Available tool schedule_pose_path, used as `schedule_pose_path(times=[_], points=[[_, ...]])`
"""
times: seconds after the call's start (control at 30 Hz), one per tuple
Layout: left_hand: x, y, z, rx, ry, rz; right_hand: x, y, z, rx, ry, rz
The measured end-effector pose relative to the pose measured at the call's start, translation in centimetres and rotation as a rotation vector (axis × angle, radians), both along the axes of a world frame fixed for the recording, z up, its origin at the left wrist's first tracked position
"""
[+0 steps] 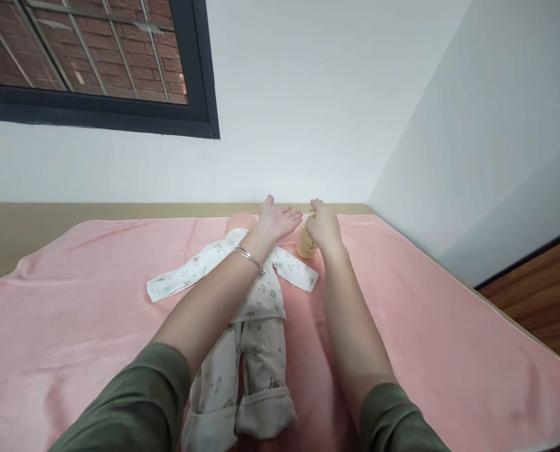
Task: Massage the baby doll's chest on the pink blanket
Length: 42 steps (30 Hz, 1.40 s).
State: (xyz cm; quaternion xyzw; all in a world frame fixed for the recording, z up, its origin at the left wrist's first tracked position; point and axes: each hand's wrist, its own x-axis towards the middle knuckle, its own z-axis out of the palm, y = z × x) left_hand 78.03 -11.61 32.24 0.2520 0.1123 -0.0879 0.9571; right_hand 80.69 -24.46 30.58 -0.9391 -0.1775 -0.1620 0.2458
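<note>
My left hand (279,221) is open, palm turned up and fingers spread, just left of a yellow bottle (306,245). Curled over the top of that bottle is my right hand (325,225), which covers most of its upper part; what looks like a small nozzle pokes out to the left. The bottle stands upright on the pink blanket (393,301). Under my left forearm lies a white patterned baby top (263,295), sleeves spread, with matching trousers (263,351) below it. A round peach-coloured thing (241,221), perhaps a doll's head, shows at the collar.
The blanket covers a wooden surface (35,229), bare along its back and left edges. A white wall (308,113) rises behind, with a dark-framed window (199,75) at upper left. Wood panelling (543,301) is at the right.
</note>
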Motion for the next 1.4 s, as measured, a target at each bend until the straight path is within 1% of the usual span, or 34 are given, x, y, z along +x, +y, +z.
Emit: schedule_pose_path(times=[0.07, 0.13, 0.2, 0.27, 0.33, 0.4, 0.47, 0.53, 0.67, 0.77, 0.83, 0.93, 1.0, 1.07, 1.2, 1.3, 1.4], points=[[1.4, -0.5, -0.2, -0.064, -0.002, 0.003, -0.2, 0.5, -0.1, -0.103, -0.007, -0.022], [2.0, -0.8, -0.3, -0.086, -0.016, -0.005, -0.3, 0.7, -0.3, -0.187, -0.010, -0.039], [1.8, -0.9, -0.2, -0.071, -0.020, -0.017, -0.4, 0.6, -0.5, -0.204, -0.028, -0.042], [1.0, -0.7, 0.1, -0.010, -0.004, -0.015, -0.5, 0.4, -0.5, -0.165, -0.039, -0.056], [-0.5, 0.1, 0.5, 0.074, 0.006, -0.002, -0.4, 0.5, -0.2, -0.112, -0.011, -0.112], [-2.6, 1.5, 0.8, 0.141, 0.005, 0.012, -0.2, 0.9, 0.2, -0.086, 0.035, -0.185], [-4.8, 3.3, 1.0, 0.172, 0.006, 0.031, 0.3, 1.3, 0.6, -0.076, 0.064, -0.244], [-7.1, 5.2, 1.1, 0.177, 0.001, 0.060, 0.9, 1.6, 0.7, -0.063, 0.083, -0.275], [-11.1, 8.1, 1.5, 0.152, -0.043, 0.123, 1.7, 1.2, -0.1, 0.015, 0.067, -0.280], [-13.3, 9.3, 2.1, 0.133, -0.077, 0.149, 2.2, 0.6, -1.0, 0.084, 0.024, -0.282], [-14.2, 9.7, 2.5, 0.125, -0.106, 0.154, 2.6, 0.3, -1.6, 0.124, 0.008, -0.244], [-15.0, 10.2, 3.0, 0.126, -0.153, 0.159, 3.4, -0.2, -2.4, 0.211, -0.037, -0.151], [-15.3, 10.5, 3.2, 0.135, -0.180, 0.168, 3.9, -0.5, -2.8, 0.239, -0.025, -0.149], [-15.6, 10.7, 3.5, 0.146, -0.197, 0.185, 4.2, -0.9, -3.0, 0.213, 0.018, -0.158], [-16.2, 10.9, 3.8, 0.152, -0.217, 0.231, 4.3, -1.1, -2.9, 0.162, 0.021, -0.104], [-16.5, 11.0, 3.9, 0.140, -0.238, 0.271, 4.1, -0.7, -2.6, 0.197, -0.012, -0.099], [-16.6, 11.2, 3.9, 0.121, -0.249, 0.302, 4.0, -0.2, -2.6, 0.241, -0.029, -0.126]])
